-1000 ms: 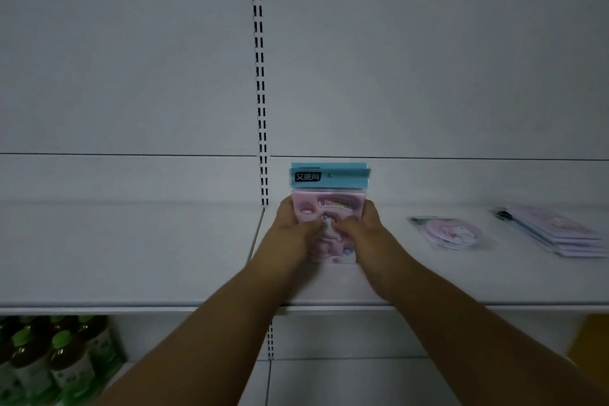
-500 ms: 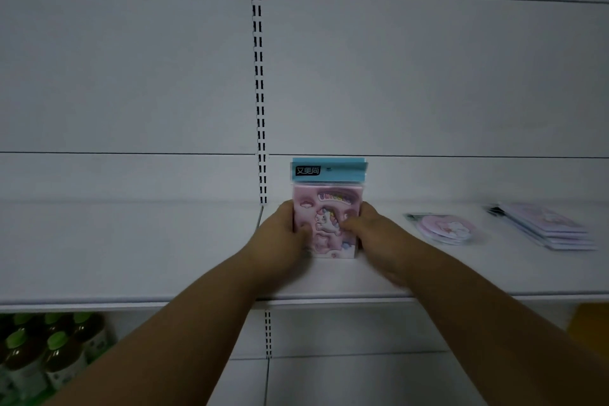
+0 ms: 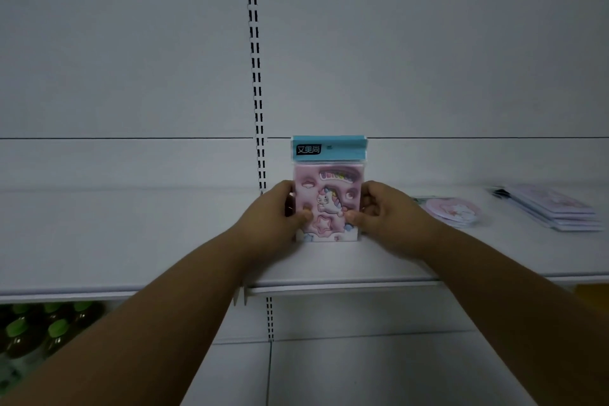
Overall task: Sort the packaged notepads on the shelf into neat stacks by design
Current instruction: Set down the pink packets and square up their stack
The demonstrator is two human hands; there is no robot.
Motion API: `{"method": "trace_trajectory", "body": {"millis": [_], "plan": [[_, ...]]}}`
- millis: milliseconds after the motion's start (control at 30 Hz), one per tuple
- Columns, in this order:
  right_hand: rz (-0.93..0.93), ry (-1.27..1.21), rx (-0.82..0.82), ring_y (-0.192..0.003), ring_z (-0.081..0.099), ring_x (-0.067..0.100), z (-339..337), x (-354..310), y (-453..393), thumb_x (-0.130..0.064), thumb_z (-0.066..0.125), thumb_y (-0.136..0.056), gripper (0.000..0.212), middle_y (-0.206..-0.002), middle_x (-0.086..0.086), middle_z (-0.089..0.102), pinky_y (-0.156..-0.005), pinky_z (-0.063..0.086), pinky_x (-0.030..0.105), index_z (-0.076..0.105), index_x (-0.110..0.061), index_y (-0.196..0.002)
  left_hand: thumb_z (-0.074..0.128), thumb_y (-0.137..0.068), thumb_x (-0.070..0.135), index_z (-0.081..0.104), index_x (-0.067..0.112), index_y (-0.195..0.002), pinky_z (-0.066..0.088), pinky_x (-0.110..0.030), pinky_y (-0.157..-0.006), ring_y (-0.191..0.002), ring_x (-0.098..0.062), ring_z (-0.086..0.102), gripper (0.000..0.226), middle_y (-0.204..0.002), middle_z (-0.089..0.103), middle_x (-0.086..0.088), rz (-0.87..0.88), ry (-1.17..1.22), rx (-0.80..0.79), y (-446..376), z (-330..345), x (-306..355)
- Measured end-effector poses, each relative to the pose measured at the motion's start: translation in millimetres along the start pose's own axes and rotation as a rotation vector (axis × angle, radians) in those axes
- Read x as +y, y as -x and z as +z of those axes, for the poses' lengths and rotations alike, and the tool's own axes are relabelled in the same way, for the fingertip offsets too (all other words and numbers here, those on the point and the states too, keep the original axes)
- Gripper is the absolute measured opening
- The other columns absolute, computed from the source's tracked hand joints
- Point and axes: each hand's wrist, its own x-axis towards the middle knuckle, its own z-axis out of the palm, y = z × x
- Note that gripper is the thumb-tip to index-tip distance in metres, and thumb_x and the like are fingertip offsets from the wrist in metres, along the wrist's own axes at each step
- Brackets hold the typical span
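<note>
Presently, a pink unicorn notepad pack (image 3: 328,198) with a blue header is held upright on the white shelf (image 3: 131,234), gripped at its edges by the left hand (image 3: 270,217) and right hand (image 3: 387,216). To the right, a round pink notepad (image 3: 453,211) and a stack of flat notepads (image 3: 557,209) are laid on the same shelf.

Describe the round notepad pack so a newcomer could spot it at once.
Start at the white shelf, right of the slotted upright, where both hands hold a unicorn notepad pack upright. Just right of the right hand lies the round notepad pack, flat. It alone is circular; the stack farther right is rectangular.
</note>
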Motion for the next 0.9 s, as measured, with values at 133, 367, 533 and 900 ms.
{"method": "trace_trajectory", "body": {"millis": [133, 367, 533, 900], "plan": [[-0.019, -0.048, 0.022, -0.093, 0.072, 0.014, 1, 2, -4, -0.029, 0.076, -0.082, 0.030, -0.101, -0.003, 0.074, -0.086, 0.059, 0.042, 0.063, -0.021, -0.108, 0.063, -0.095, 0.027, 0.054, 0.024, -0.124, 0.055, -0.022, -0.074, -0.098, -0.012, 0.066, 0.031, -0.115, 0.066, 0.005, 0.020, -0.096, 0.027, -5, -3, 1], [-0.059, -0.029, -0.016, -0.087, 0.070, 0.004, -2, 1, -10, -0.025, 0.075, -0.083, 0.025, -0.095, -0.014, 0.072, -0.066, 0.054, 0.010, 0.061, -0.028, -0.103, 0.068, -0.091, 0.031, 0.055, 0.024, -0.118, 0.052, -0.019, -0.071, -0.093, -0.010, 0.066, 0.031, -0.112, 0.068, 0.006, 0.029, -0.190, 0.025, -11, -8, -5], [-0.066, -0.077, -0.023, -0.090, 0.072, 0.009, -2, 5, -13, -0.022, 0.077, -0.081, 0.023, -0.099, -0.007, 0.075, -0.083, 0.059, 0.030, 0.063, -0.027, -0.100, 0.069, -0.089, 0.034, 0.054, 0.026, -0.117, 0.050, -0.015, -0.066, -0.088, -0.004, 0.064, 0.033, -0.107, 0.065, 0.010, 0.029, -0.205, 0.016, -12, -9, -7], [0.073, -0.145, 0.032, -0.068, 0.067, 0.017, -11, -13, -17, -0.027, 0.072, -0.086, 0.020, -0.085, 0.010, 0.075, -0.068, 0.058, 0.031, 0.072, -0.009, -0.094, 0.075, -0.087, 0.023, 0.061, 0.008, -0.111, 0.063, -0.042, -0.076, -0.082, -0.025, 0.075, 0.032, -0.093, 0.075, -0.010, -0.147, 0.092, 0.054, -23, -15, 7]]}}
